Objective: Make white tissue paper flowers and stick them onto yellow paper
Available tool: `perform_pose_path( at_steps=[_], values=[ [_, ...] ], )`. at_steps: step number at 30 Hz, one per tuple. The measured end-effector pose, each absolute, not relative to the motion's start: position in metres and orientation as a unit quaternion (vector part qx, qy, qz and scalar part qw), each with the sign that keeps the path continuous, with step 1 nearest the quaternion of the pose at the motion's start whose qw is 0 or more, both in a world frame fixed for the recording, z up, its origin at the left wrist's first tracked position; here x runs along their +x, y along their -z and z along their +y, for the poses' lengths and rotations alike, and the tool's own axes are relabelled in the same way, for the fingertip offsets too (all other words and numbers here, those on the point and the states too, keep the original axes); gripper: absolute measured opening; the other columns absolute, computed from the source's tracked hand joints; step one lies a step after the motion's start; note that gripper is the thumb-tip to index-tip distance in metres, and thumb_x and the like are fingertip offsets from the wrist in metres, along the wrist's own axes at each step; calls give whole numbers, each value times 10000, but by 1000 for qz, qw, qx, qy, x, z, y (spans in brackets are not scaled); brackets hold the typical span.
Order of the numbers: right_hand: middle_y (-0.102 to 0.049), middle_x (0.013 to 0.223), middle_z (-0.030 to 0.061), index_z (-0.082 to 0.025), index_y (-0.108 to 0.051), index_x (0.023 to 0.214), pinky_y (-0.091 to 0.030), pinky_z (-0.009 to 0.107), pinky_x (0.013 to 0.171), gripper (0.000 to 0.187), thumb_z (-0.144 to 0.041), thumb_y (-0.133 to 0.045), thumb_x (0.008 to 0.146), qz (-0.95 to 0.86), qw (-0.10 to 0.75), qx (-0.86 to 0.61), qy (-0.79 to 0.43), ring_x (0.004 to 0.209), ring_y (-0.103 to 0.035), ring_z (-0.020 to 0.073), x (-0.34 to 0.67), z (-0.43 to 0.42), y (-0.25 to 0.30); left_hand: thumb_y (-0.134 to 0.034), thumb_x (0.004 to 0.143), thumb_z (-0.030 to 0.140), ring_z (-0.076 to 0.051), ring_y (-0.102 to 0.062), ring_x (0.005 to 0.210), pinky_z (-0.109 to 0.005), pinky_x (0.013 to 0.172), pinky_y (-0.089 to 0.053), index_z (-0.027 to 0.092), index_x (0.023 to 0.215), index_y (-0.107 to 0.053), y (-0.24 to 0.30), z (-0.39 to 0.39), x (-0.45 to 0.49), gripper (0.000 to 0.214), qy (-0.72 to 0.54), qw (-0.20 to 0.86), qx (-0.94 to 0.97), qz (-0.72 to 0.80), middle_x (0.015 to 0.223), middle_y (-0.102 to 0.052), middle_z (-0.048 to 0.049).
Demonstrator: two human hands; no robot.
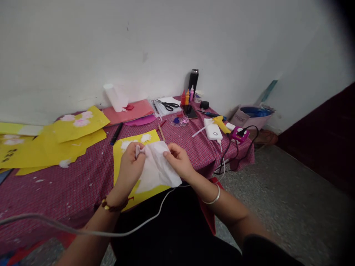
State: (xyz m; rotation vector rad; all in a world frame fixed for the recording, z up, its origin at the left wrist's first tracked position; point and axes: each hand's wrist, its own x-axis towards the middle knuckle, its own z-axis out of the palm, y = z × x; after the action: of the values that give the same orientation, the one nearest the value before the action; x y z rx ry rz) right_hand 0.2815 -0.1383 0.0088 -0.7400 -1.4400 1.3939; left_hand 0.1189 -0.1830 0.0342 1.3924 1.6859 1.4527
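A thin white tissue sheet is held up between both hands over a yellow paper sheet on the checked red cloth. My left hand pinches its upper left corner. My right hand pinches its upper right edge. Two white fluffy tufts lie on the yellow sheet just beyond the hands.
More yellow sheets with pink tufts lie to the left. Scissors, paint bottles, a black flask, a palette, a white power bank and a yellow glue gun sit at the back right. A white cable crosses my lap.
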Motion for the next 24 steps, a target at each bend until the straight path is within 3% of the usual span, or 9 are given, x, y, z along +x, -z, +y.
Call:
perform_pose_path(
  at_steps=[4, 8, 13, 18, 24],
  values=[
    [-421, 616, -41, -193, -478, 715, -287, 223, 507, 275, -426, -621, 749, -595, 478, -305, -570, 559, -366, 94, 281, -139, -9, -464, 808, 192, -126, -483, 647, -235, 604, -402, 222, 863, -564, -28, -183, 125, 119, -559, 275, 494, 606, 773, -555, 19],
    [-439, 627, -33, -196, -493, 734, -300, 228, 512, 268, -430, -623, 752, -605, 475, -305, -562, 572, -390, 102, 281, -139, -5, -489, 889, 386, -132, -503, 688, -239, 626, -427, 210, 848, -556, -24, -182, 128, 192, -573, 288, 486, 594, 782, -554, 8],
    [-458, 633, -30, -197, -498, 745, -315, 233, 515, 267, -434, -621, 764, -604, 478, -304, -560, 570, -406, 104, 283, -138, -5, -711, 730, 372, -117, -490, 624, -223, 575, -412, 184, 840, -592, -20, -178, 125, 247, -557, 261, 489, 619, 702, -547, 29],
    [-479, 644, -24, -192, -510, 719, -333, 228, 531, 254, -412, -629, 759, -571, 521, -304, -556, 587, -420, 106, 287, -135, -8, -666, 761, 345, -118, -531, 644, -222, 583, -429, 171, 813, -611, -19, -178, 116, 190, -593, 241, 447, 625, 749, -596, 11],
    [-559, 705, -18, -194, -542, 756, -407, 236, 606, 169, -345, -617, 770, -517, 567, -313, -561, 647, -494, 116, 283, -120, 8, -651, 739, 325, -90, -476, 536, -198, 506, -388, 186, 751, -534, -18, -178, 107, 182, -646, 237, 386, 615, 660, -521, 49]
  ],
)
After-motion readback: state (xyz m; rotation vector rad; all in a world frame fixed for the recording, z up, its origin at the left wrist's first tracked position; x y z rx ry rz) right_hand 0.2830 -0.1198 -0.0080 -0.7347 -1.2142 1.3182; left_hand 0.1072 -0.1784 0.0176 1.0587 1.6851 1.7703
